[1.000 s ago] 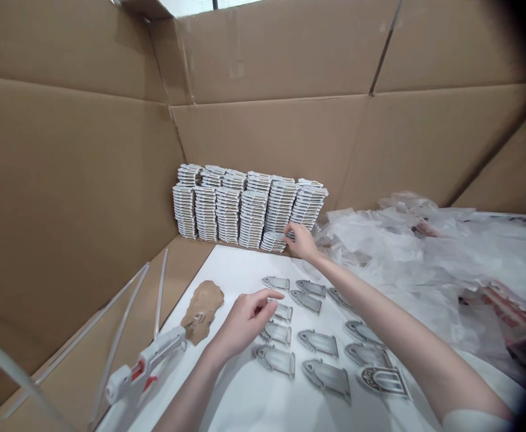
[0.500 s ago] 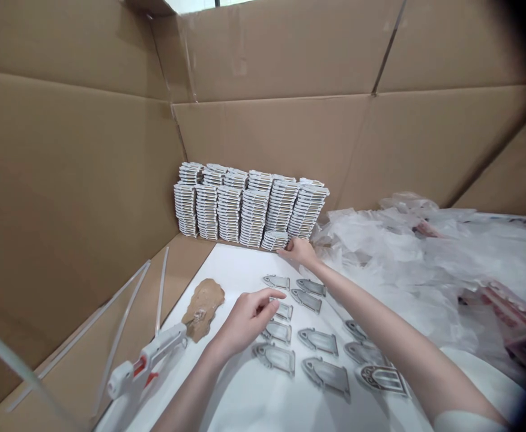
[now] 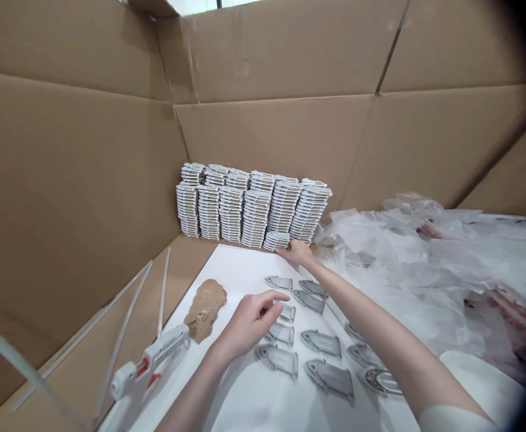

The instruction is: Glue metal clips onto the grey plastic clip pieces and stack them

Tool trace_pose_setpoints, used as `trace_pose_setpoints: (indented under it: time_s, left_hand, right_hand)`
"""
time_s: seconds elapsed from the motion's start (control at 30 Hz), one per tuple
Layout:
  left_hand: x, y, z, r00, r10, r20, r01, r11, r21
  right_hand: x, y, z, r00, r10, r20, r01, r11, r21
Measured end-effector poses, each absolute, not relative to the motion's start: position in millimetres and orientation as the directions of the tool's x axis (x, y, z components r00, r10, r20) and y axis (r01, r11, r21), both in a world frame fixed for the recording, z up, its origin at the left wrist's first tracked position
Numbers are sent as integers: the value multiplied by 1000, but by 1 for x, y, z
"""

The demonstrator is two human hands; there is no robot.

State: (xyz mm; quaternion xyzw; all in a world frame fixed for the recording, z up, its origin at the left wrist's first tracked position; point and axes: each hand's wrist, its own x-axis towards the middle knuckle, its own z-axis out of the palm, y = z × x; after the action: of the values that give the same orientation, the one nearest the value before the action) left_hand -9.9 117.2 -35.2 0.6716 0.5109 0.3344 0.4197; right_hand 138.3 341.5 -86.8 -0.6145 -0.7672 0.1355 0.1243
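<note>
At the far edge of the white surface, my right hand (image 3: 298, 253) has its fingers closed on the near right side of a short stack of arched pieces (image 3: 276, 241); the fingertips are partly hidden. My left hand (image 3: 258, 318) hovers over the nearer pieces, its index finger stretched out and thumb apart, holding nothing. Around it lie several grey, pointed-arch window-shaped pieces (image 3: 330, 378) in loose columns. One arched piece with brown ornament (image 3: 380, 381) shows at the right, partly behind my right forearm.
Tall stacks of similar pieces (image 3: 254, 219) stand against the cardboard wall (image 3: 272, 138). At left, a white glue gun (image 3: 150, 360) sits beside a brown, wavy-edged pad (image 3: 206, 306) and clear glue sticks (image 3: 125, 324). Crumpled plastic bags (image 3: 393, 258) cover the right side.
The view has shifted very slightly. Both hands keep nearly the same places, with my right hand still at the short stack and my left hand above the pieces.
</note>
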Motion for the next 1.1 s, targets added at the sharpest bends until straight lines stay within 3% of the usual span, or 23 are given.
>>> trace_pose_setpoints:
  time_s: [0.6, 1.1]
  left_hand:
    - [-10, 116, -35, 252, 967, 18, 410, -124, 904]
    - [-9, 118, -34, 246, 969, 21, 408, -123, 905]
  right_hand:
    - [137, 352, -89, -241, 970, 15, 918, 233, -320]
    - [144, 359, -85, -285, 957, 50, 886, 283, -367]
